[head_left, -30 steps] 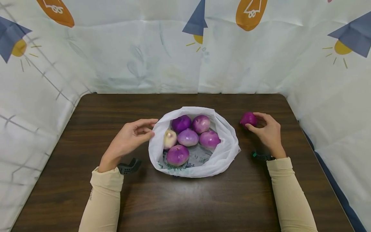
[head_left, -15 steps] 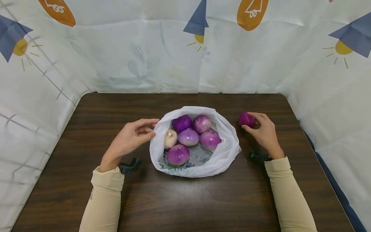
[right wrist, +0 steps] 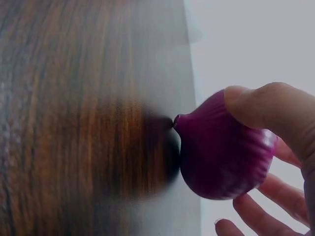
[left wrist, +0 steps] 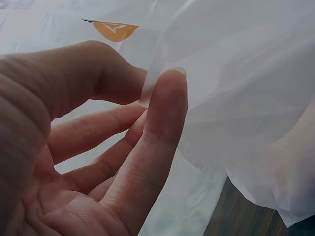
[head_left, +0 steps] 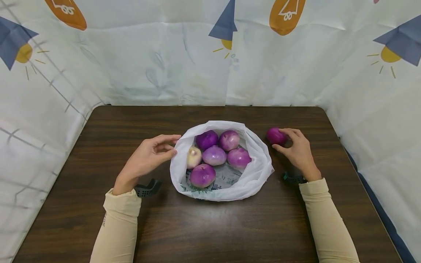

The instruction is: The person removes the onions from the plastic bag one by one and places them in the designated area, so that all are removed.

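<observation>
While the left hand [head_left: 146, 159] pinches the rim of the white plastic bag [head_left: 254, 171] between thumb and forefinger, holding its mouth open, the bag rests at the centre of the dark wooden table [head_left: 210, 226]. Six onions [head_left: 213, 155] already lie inside it. To the right, the right hand [head_left: 297, 149] grips a seventh, dark red onion [head_left: 275, 136] with curled fingers, just outside the bag's right edge, at or just above the tabletop. Judged status: loading appears nearly complete; this one onion remains outside.
</observation>
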Available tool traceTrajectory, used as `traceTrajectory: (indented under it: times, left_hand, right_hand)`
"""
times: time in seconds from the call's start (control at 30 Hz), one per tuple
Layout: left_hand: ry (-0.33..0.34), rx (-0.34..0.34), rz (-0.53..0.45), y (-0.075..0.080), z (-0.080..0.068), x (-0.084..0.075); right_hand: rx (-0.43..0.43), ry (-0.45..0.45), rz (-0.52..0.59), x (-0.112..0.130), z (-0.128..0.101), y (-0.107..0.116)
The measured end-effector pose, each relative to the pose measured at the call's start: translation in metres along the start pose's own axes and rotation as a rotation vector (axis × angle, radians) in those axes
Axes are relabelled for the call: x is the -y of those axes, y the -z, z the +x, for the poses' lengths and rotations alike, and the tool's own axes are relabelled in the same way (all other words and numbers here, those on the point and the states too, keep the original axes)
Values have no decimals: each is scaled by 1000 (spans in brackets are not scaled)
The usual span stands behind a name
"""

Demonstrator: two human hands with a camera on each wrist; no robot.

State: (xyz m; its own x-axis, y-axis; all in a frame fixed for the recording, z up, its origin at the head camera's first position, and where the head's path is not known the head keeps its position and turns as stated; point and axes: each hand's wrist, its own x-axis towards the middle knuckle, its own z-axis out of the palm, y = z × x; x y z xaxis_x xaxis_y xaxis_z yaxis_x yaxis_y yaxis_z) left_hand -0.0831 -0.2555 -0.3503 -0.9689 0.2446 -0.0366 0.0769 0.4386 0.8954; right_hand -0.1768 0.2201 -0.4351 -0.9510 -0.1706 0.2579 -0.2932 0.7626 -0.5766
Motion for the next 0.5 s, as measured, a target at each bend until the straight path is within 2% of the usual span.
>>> traceTrajectory:
  times: [0.5]
  left_hand:
    - [-3, 1, -8, 0, -1, 0]
  right_hand:
    - [-34, 31, 7, 5, -1, 7]
